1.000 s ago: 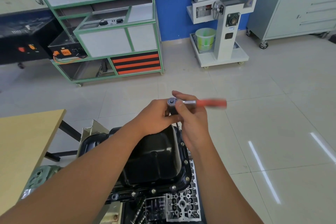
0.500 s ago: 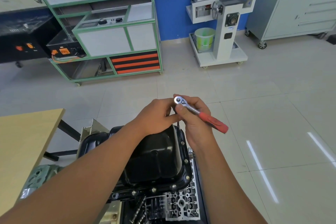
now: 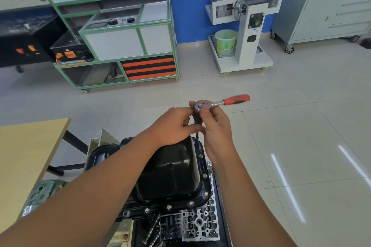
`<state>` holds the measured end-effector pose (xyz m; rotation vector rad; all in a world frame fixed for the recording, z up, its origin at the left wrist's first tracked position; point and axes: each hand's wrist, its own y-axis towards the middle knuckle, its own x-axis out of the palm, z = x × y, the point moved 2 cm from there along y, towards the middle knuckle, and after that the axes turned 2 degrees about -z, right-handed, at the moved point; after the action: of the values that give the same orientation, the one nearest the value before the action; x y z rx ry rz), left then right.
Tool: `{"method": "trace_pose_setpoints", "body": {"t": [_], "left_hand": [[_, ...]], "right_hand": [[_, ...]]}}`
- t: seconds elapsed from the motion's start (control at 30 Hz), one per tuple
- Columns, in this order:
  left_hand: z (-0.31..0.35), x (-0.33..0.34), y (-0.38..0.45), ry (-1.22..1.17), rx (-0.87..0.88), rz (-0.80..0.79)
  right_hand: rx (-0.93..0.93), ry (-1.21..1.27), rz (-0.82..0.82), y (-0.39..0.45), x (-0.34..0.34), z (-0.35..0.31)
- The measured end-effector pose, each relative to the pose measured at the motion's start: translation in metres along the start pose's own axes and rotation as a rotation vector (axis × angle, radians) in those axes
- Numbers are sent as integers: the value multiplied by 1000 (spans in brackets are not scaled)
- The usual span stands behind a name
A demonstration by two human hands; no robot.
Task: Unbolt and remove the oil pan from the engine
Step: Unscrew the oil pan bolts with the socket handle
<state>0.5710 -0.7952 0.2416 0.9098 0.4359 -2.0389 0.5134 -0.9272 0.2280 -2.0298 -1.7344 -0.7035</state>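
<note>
The black oil pan [image 3: 170,172] sits on top of the engine [image 3: 192,224], with bolts along its near and right flange. A ratchet wrench [image 3: 222,102] with a red handle stands over the pan's far right corner on a dark extension. My left hand [image 3: 172,126] grips the extension just below the ratchet head. My right hand [image 3: 214,124] pinches the chrome head from the right, and the handle sticks out to the right, free of both hands. The socket end is hidden behind my fingers.
A wooden table [image 3: 26,158] stands at the left. Across the tiled floor are a green-framed trainer cabinet [image 3: 124,32], a white machine stand [image 3: 247,32] with a green bucket [image 3: 224,41], and a grey drawer cabinet [image 3: 329,10] on wheels.
The ratchet handle swung from pointing right, to down-right, then back to pointing right and slightly up. Both hands stayed at the ratchet head over the pan's far right corner.
</note>
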Motion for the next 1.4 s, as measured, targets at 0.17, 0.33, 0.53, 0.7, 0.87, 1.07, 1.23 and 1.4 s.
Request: {"method": "trace_pose_setpoints", "body": {"t": [0.17, 0.33, 0.53, 0.7, 0.87, 1.07, 1.23, 1.4], "left_hand": [[7, -2, -2, -30, -4, -50], [4, -2, -1, 3, -19, -2], [12, -3, -4, -39, -13, -37], [4, -2, -1, -18, -42, 11], [10, -3, -4, -53, -1, -40], [2, 0, 0, -50, -6, -29], [4, 0, 1, -71, 5, -24], [1, 1, 0, -41, -13, -1]], "right_hand": [[-69, -51, 1, -4, 2, 3], [-16, -50, -34, 0, 5, 5], [-66, -53, 25, -3, 4, 7], [-2, -35, -1, 1, 9, 2], [-89, -73, 26, -5, 4, 8], [17, 2, 8, 1, 2, 5], [-55, -50, 25, -3, 3, 7], [22, -23, 21, 0, 8, 7]]}}
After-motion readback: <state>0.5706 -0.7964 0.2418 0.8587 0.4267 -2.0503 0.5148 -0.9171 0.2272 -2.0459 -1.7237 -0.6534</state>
